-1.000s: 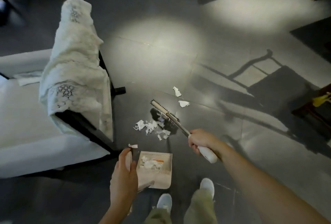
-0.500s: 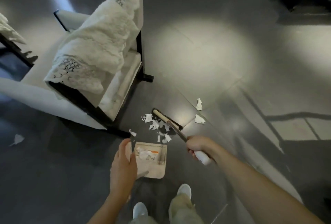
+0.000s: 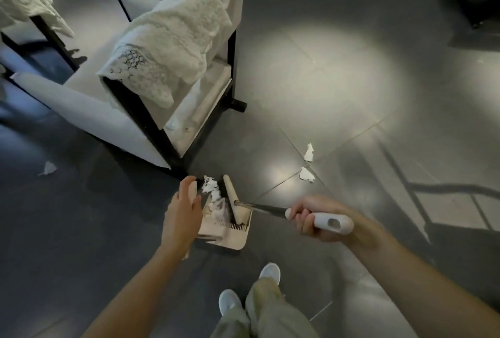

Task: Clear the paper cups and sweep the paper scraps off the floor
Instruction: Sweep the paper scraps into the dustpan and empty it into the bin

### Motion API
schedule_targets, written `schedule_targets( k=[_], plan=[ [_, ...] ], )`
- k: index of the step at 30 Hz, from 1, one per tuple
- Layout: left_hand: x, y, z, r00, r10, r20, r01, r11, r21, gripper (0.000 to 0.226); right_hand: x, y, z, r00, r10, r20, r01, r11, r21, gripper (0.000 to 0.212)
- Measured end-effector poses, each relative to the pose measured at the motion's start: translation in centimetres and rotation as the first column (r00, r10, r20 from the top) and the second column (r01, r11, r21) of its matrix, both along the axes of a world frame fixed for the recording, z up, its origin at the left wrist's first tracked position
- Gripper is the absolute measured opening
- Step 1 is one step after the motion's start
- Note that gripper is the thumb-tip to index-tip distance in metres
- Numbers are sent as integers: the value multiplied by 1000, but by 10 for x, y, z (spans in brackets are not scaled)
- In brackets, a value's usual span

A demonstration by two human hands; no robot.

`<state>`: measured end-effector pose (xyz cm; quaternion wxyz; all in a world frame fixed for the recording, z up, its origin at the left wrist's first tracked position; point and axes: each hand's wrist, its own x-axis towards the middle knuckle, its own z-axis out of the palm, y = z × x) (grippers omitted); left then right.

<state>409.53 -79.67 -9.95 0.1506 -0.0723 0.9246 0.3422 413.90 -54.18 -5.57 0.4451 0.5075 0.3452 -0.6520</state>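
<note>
1. The right hand (image 3: 316, 218) is clamped round the white plastic grip of the long-handled broom (image 3: 331, 222), its fingers curled tight about it.
2. From that grip the broom's dark metal shaft runs left to the beige broom head with dark bristles (image 3: 234, 202). The head lies across the mouth of the flat beige plastic dustpan (image 3: 235, 239).
3. The left hand (image 3: 180, 212) holds the pale upright dustpan handle (image 3: 192, 191) on the pan's left side, fingers wrapped round it. The pan sits flat on the floor.
4. The heap of torn white paper scraps (image 3: 212, 193) is bunched against the bristles at the pan's far lip. Some of it is on the tray and some is on the floor just past the edge.
5. Out to the right, two loose white scraps (image 3: 308, 152) lie near each other on the dark grey tiled floor (image 3: 324, 80). They sit beside a tile joint, well apart from the pan.
6. Far left, one lone pale scrap (image 3: 48, 167) lies on the floor, blurred and well away from both hands.
7. Just beyond the dustpan stands a black-framed chair with a pale seat cushion (image 3: 162, 134). A white lace cloth (image 3: 173, 29) is draped over its back.
8. At the bottom edge, two white shoes (image 3: 230, 301) and pale olive trousers (image 3: 270, 316) stand on the floor on the near side of the pan, between the two forearms.
</note>
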Motion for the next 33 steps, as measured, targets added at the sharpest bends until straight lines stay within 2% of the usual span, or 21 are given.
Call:
schedule_targets(
  k=[2,6,9,14,17,20,22,25,28,29,30,33],
  plan=[
    [8,-5,2,1000,4,-5,-4,1000,-2,38,2,7,10,1000,28,3,-28,999,22,26],
    [30,-15,1,999,19,-29,-20,1000,-23,36,-9,9,14,972,217,-85,-205,970,130,14],
    [44,-26,-1,995,78,-59,-82,993,-80,37,-35,3,5,891,431,-144,-389,887,250,14],
    [70,-44,-5,973,162,-162,-181,977,-110,36,-82,-27,-26,612,778,-144,-631,590,503,10],
    [74,-41,-10,964,221,-146,-236,968,-91,34,-91,-46,-48,366,923,-119,-714,360,601,14],
    [70,-40,-12,958,248,-147,-259,964,-62,35,-79,-57,-60,160,987,-35,-783,148,604,33],
    [66,-42,-12,957,249,-150,-260,964,-57,36,-63,-62,-59,78,997,7,-803,59,593,37],
    [62,-47,-12,960,250,-128,-257,965,-43,38,-36,-61,-46,58,997,41,-819,24,573,34],
    [61,-46,-11,965,226,-131,-229,973,-11,39,-19,-49,-33,-41,997,63,-838,-69,541,35],
    [60,-46,-12,966,221,-136,-222,975,3,39,-16,-44,-28,-39,998,50,-862,-59,504,32],
    [59,-45,-12,965,221,-141,-220,975,21,39,-14,-39,-24,13,1000,27,-894,-1,449,27],
    [59,-45,-13,965,224,-136,-216,974,75,38,-9,-16,-9,376,926,2,-900,365,239,15]
  ],
)
